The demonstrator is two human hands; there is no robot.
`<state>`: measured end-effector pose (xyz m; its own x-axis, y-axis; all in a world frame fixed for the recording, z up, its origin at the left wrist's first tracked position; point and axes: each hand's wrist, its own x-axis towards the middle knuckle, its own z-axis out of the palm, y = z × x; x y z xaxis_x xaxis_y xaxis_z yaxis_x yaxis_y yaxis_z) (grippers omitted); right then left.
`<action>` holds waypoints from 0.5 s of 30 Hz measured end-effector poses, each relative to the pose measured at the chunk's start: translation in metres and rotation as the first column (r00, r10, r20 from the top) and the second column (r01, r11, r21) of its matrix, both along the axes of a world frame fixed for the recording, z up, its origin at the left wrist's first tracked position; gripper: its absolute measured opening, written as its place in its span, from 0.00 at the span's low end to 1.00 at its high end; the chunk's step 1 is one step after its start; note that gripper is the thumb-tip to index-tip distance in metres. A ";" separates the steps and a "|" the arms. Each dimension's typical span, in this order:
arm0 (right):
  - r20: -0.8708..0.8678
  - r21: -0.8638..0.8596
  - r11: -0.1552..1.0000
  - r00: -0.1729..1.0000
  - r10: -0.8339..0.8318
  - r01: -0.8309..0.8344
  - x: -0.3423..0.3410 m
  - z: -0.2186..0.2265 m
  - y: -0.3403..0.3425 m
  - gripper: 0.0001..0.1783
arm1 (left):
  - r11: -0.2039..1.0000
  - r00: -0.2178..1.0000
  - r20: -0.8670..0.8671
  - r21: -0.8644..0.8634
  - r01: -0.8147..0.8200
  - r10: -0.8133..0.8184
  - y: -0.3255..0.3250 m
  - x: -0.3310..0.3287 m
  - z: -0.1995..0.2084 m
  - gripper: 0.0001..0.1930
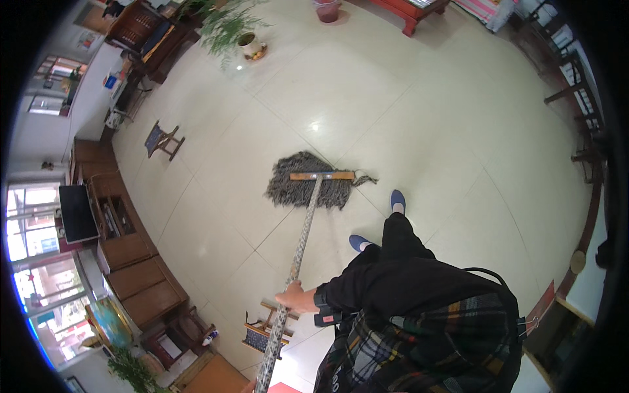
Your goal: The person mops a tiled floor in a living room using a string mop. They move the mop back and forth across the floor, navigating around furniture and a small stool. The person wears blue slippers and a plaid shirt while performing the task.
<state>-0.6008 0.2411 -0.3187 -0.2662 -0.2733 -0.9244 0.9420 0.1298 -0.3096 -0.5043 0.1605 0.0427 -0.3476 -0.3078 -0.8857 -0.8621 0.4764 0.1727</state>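
A mop [308, 190] lies with its grey, shaggy head spread flat on the tiled floor, ahead and slightly left of my feet. Its wooden crossbar sits on top of the strands, and a twisted bit of cord sticks out at the right end. From there the speckled handle slants down toward the lower edge. My right hand [298, 297] is closed round the handle partway up. Farther up, only a sliver of my left hand [248, 387] shows at the lower edge, against the handle; most of it is cut off.
Small folding stools stand at the left [164, 141] and beside the handle [265, 331]. Wooden cabinets [141, 288] line the left wall. A potted plant [249, 44], a reddish bucket [326, 10] and a red wooden table [409, 23] are at the far side. Dark chairs [576, 92] stand right.
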 end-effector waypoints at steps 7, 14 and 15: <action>-0.055 0.007 0.879 0.878 -0.476 0.477 -0.123 -0.070 0.095 0.42 | 0.900 0.891 -0.160 0.035 0.434 -0.424 0.013 -0.123 -0.100 0.37; -0.254 0.041 0.813 0.793 -0.553 0.580 -0.258 -0.136 0.240 0.31 | 0.882 0.862 -0.233 0.035 0.471 -0.451 0.114 -0.232 -0.187 0.38; -0.247 0.063 0.836 0.821 -0.516 0.544 -0.277 -0.145 0.261 0.30 | 0.883 0.850 -0.307 0.054 0.466 -0.429 0.132 -0.245 -0.200 0.38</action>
